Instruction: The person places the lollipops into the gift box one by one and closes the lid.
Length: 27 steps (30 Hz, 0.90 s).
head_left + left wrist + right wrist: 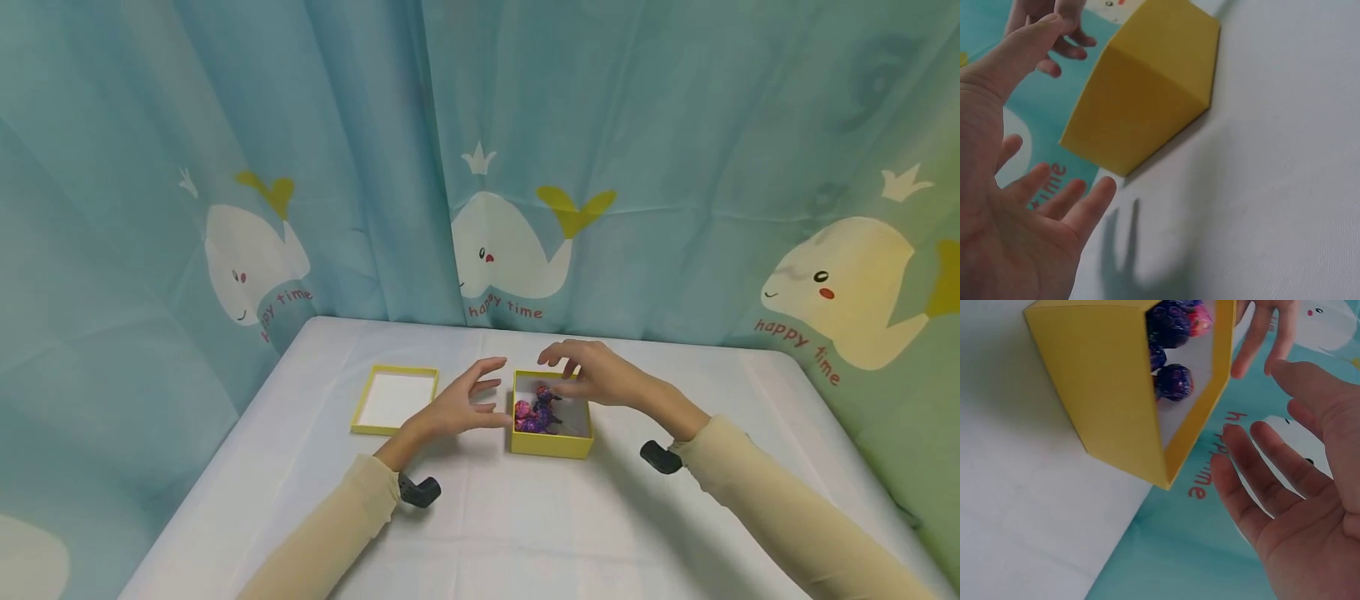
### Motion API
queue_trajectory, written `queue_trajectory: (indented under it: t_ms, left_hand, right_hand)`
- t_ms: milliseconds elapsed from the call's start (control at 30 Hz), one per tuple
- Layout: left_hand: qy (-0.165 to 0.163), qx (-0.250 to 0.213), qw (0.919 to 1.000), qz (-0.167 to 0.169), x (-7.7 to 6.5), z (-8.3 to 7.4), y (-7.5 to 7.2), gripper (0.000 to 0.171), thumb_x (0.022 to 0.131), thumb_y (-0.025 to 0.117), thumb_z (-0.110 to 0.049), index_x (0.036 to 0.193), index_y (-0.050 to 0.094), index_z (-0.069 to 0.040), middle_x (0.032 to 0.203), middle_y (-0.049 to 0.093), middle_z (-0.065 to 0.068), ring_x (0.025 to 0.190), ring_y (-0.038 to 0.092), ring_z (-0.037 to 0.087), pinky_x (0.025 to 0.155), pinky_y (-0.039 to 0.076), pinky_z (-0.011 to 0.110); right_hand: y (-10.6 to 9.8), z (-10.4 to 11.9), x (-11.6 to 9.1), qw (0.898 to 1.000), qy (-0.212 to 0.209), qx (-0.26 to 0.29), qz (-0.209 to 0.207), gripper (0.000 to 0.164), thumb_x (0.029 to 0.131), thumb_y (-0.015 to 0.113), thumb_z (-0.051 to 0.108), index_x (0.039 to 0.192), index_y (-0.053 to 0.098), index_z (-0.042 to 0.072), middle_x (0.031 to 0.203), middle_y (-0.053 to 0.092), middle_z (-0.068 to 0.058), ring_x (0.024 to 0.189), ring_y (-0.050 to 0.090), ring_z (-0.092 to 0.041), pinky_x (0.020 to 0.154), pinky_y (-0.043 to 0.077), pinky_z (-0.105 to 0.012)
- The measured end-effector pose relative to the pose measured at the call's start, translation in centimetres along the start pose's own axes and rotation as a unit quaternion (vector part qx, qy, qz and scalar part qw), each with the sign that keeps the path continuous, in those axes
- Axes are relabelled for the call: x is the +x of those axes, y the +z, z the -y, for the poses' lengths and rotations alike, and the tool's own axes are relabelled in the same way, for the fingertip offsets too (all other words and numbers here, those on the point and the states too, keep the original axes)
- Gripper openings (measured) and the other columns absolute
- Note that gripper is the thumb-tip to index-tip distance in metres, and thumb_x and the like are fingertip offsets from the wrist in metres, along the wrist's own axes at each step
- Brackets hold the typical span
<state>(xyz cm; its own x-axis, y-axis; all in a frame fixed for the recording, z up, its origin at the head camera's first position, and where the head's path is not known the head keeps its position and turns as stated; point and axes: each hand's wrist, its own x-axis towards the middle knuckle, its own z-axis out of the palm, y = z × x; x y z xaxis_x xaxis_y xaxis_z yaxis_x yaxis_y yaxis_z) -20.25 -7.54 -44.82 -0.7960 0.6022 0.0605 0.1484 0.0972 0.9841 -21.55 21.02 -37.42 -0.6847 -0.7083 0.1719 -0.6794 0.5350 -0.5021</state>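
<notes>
A yellow open-topped box [551,445] stands on the white table, with several round candies [534,418] in shiny purple and pink wrappers at its left side. My left hand [459,403] is just left of the box, fingers spread and palm towards it, holding nothing. Above the box's right back part hovers my right hand [603,375], its fingers loosely bent and bare of any object. In the right wrist view, a gap shows between the right fingertips [1222,464] and the box's yellow rim [1200,428].
Left of the box, a shallow yellow-edged lid [393,400] lies with its white inside up. A blue curtain [375,250] printed with whales hangs behind the white-covered table [517,525]. Black wrist cameras [420,492] sit beneath both forearms.
</notes>
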Motion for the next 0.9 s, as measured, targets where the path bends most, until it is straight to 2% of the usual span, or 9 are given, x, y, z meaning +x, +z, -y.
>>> queue_trajectory:
  t_ms: [200,300,500,733,900]
  left_hand:
    - [0.005,0.007,0.9997,-0.023,-0.9,-0.2,-1.0,0.088,0.089,0.082,-0.012,0.159,0.031,-0.021,0.169,0.021,0.012,0.152,0.028,0.039,0.115,0.044,0.048]
    - [0.001,0.015,0.999,-0.041,-1.5,-0.3,-1.6,0.086,0.089,0.082,-0.014,0.159,0.032,-0.023,0.168,0.024,0.01,0.151,0.029,0.038,0.116,0.044,0.047]
    - [0.0,0.028,0.997,-0.072,-3.1,-0.7,-3.3,0.086,0.09,0.082,-0.018,0.159,0.031,-0.023,0.166,0.026,0.009,0.15,0.031,0.04,0.116,0.043,0.051]
    - [-0.007,0.083,0.9911,-0.104,-5.2,-0.9,-5.9,0.089,0.089,0.084,-0.023,0.16,0.029,-0.024,0.166,0.026,0.008,0.149,0.033,0.041,0.114,0.044,0.051]
    - [-0.01,0.135,0.9805,-0.143,-7.0,-1.2,-8.0,0.088,0.089,0.083,-0.024,0.16,0.03,-0.02,0.167,0.026,0.01,0.148,0.035,0.041,0.113,0.044,0.053]
  right_hand:
    - [0.0,0.4,0.4,1.0,0.009,0.025,-0.003,0.034,0.093,0.078,0.012,0.125,0.067,0.008,0.12,0.068,-0.008,0.095,0.069,-0.025,0.076,0.063,-0.033]
    - [0.7,0.7,0.9,0.999,0.006,0.04,-0.004,0.035,0.093,0.077,0.013,0.126,0.066,0.008,0.12,0.068,-0.011,0.094,0.068,-0.02,0.076,0.063,-0.034]
    - [2.4,2.0,2.4,0.997,0.011,0.07,-0.011,0.036,0.092,0.075,0.007,0.127,0.065,0.009,0.116,0.071,-0.014,0.089,0.07,-0.017,0.078,0.063,-0.033]
    - [4.4,4.3,4.8,0.993,0.049,0.106,-0.006,0.037,0.093,0.077,0.014,0.129,0.065,0.013,0.117,0.071,-0.011,0.087,0.072,-0.016,0.074,0.062,-0.026]
    - [5.9,6.1,6.5,0.988,0.08,0.13,-0.012,0.04,0.094,0.077,0.016,0.131,0.062,0.014,0.122,0.069,-0.013,0.09,0.073,-0.018,0.073,0.062,-0.028]
